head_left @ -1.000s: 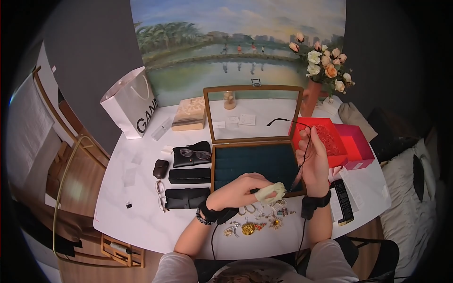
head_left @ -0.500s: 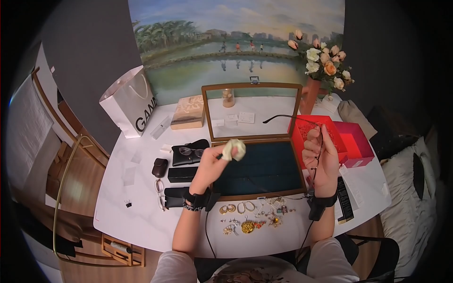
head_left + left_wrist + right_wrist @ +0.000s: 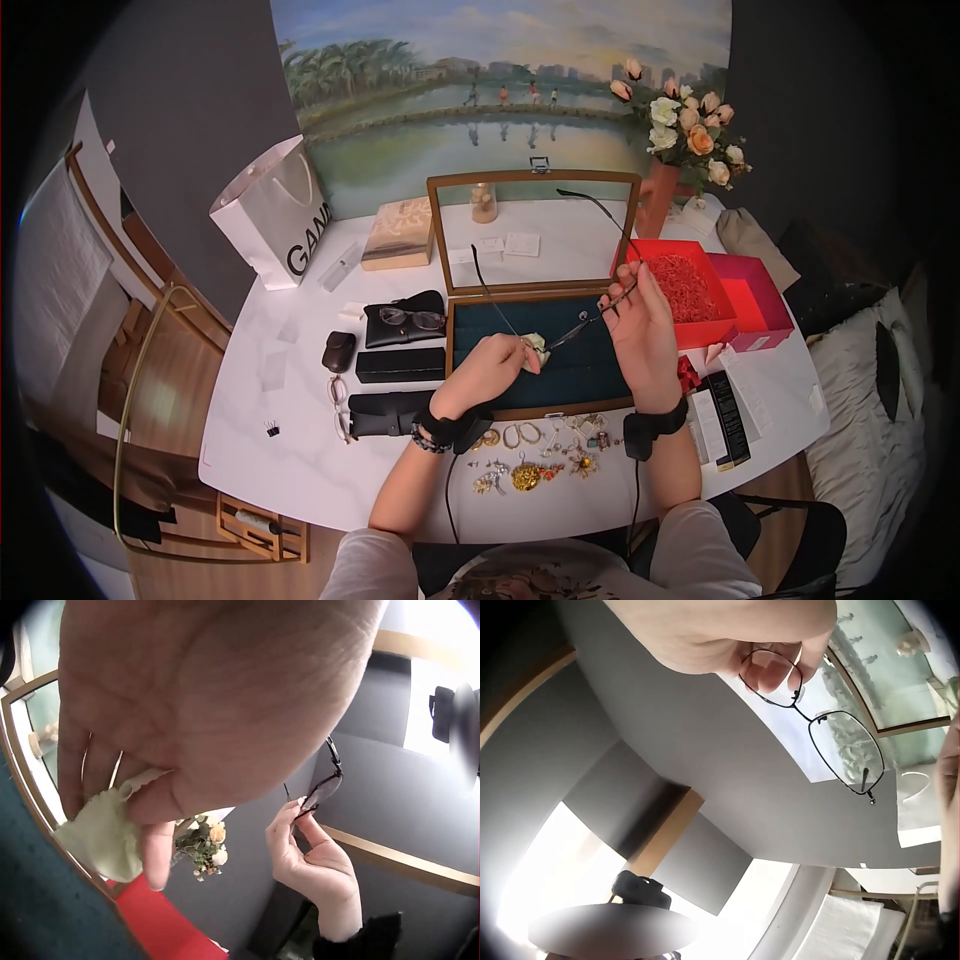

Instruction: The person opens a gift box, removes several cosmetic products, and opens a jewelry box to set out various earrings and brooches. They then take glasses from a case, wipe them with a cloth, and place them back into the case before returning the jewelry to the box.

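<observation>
Thin dark-framed glasses (image 3: 847, 750) hang in the air above the dark green tray of a wooden case (image 3: 480, 400), their temples spread and pointing away from the body. The right hand (image 3: 645, 335) pinches them at one lens side, its fingertips around the rim. In the left hand (image 3: 487, 372) is a crumpled pale green cloth (image 3: 105, 836), gripped between thumb and fingers. In the head view the cloth is close to the free side of the glasses; whether it touches them I cannot tell.
Jewellery (image 3: 525, 477) lies in front of the case. To its left are glasses cases (image 3: 400, 366), more glasses (image 3: 340, 408) and a black clip. Red boxes (image 3: 682, 300) and a flower vase (image 3: 655, 205) stand at the right, a paper bag (image 3: 270, 215) at the back left.
The left hand moved up and left with the cloth, then back down and right beside the glasses. The right hand has shifted left and turned the glasses, so both temples now show.
</observation>
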{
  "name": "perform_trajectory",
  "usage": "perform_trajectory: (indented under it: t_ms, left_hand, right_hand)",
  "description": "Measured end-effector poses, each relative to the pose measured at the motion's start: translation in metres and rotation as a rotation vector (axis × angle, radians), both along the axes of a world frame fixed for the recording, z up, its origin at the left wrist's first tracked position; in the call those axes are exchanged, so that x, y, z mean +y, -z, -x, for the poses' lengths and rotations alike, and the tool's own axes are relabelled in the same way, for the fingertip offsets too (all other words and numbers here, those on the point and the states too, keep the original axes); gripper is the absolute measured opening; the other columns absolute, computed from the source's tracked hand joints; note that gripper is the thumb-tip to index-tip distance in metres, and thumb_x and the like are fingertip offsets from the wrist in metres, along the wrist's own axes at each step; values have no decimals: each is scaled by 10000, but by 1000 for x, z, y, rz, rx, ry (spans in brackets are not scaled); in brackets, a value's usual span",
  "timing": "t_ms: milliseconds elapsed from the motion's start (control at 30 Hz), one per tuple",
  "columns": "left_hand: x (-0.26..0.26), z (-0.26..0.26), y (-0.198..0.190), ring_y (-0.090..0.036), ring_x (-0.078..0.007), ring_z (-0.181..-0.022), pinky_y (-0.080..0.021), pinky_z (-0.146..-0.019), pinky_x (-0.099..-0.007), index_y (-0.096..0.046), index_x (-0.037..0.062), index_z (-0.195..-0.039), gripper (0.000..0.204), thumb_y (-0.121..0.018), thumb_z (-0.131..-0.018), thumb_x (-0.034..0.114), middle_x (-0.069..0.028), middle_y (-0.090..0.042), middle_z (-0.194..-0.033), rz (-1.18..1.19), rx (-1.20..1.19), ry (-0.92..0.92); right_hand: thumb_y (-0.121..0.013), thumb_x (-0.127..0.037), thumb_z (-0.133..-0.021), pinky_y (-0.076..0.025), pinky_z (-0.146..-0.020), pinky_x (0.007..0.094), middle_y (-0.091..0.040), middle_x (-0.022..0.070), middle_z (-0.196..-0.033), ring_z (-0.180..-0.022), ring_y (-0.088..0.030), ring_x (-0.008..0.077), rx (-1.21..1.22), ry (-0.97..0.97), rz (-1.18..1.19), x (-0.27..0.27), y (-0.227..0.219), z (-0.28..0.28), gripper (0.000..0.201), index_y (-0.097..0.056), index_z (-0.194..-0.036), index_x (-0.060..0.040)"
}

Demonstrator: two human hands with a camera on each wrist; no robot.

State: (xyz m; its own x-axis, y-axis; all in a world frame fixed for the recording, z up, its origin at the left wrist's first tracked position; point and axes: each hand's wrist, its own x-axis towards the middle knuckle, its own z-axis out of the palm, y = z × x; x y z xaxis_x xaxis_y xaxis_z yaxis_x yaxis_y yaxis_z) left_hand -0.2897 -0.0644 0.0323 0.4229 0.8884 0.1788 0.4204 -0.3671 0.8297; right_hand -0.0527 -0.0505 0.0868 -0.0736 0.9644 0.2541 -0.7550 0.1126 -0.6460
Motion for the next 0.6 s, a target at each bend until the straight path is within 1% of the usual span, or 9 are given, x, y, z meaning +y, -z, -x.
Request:
perform_trajectory:
  t_ms: [67, 133, 233, 267, 300, 367, 400, 467, 600]
  left_hand:
    - [-2, -1, -3, -682, -235, -945, -509, -902, -337, -732, -36, -1029, 312, -443, -915, -14, -163, -737, -1021, 85, -40, 20]
    - [-4, -5, -2, -651, -194, -912, -514, -891, -316, -720, -33, -1103, 326, -433, -1028, 102, -114, -724, -1050, -65, -487, -11]
    - [-18, -8, -25, -627, -130, -992, -508, -899, -301, -688, -40, -1251, 321, -504, -1071, 152, -57, -719, -1112, -109, -591, -44]
    - [-20, -10, -26, -620, -84, -1006, -513, -886, -262, -662, -29, -1342, 349, -655, -1041, 149, -38, -706, -1165, -72, -608, -80]
    - [-22, -10, -29, -620, -84, -1006, -513, -886, -262, -662, -29, -1342, 349, -655, -1041, 149, -38, -706, -1165, -71, -608, -81]
    - [-27, -11, -36, -656, -86, -988, -542, -866, -237, -627, -35, -1396, 428, -721, -991, 65, -53, -699, -1182, -170, -490, -232]
    - [-21, -13, -28, -672, -88, -902, -566, -809, -229, -582, -47, -1445, 531, -755, -944, -14, -66, -702, -1149, -149, -636, -255]
    - [-21, -12, -29, -675, -94, -897, -570, -815, -236, -553, -58, -1465, 542, -740, -958, -9, -69, -704, -1133, -156, -703, -274]
    - [-19, -7, -33, -672, -102, -879, -568, -820, -243, -485, -85, -1508, 563, -698, -995, 7, -62, -707, -1092, -206, -748, -343]
  right_hand:
    - [-546, -259, -1115, -514, -935, 348, -599, 19, -1087, -994, -586, 128, 36, -11, 16, 4, 4, 2, 204, -606, -1196, -82]
    - [-541, -253, -1117, -517, -959, 358, -597, 21, -1083, -1009, -591, 133, 35, -5, 10, 8, 9, 3, 198, -603, -1192, -80]
    - [-532, -242, -1120, -519, -1009, 377, -600, 25, -1088, -1058, -603, 147, 34, 8, 18, 14, 16, 5, 215, -597, -1228, -67]
    - [-527, -236, -1122, -519, -1036, 385, -603, 28, -1099, -1092, -609, 157, 35, 12, 32, 14, 17, 5, 242, -594, -1267, -55]
    - [-527, -236, -1122, -519, -1036, 385, -603, 28, -1099, -1092, -609, 157, 35, 12, 33, 14, 17, 6, 242, -594, -1267, -55]
    - [-523, -229, -1123, -525, -1059, 383, -623, 56, -1195, -1202, -618, 185, -39, 7, 48, 11, 14, 9, 331, -559, -1380, -24]
    - [-523, -229, -1123, -525, -1059, 383, -623, 56, -1195, -1202, -618, 185, -40, 5, 50, 10, 13, 10, 331, -559, -1380, -24]
    - [-515, -237, -1127, -546, -1034, 362, -659, 90, -1227, -1220, -651, 208, -160, 65, 7, 8, 11, 13, 399, -528, -1441, 9]
    - [-515, -251, -1128, -559, -1004, 337, -700, 106, -1167, -1164, -697, 217, -371, 140, -53, 1, 3, 18, 385, -575, -1386, 28]
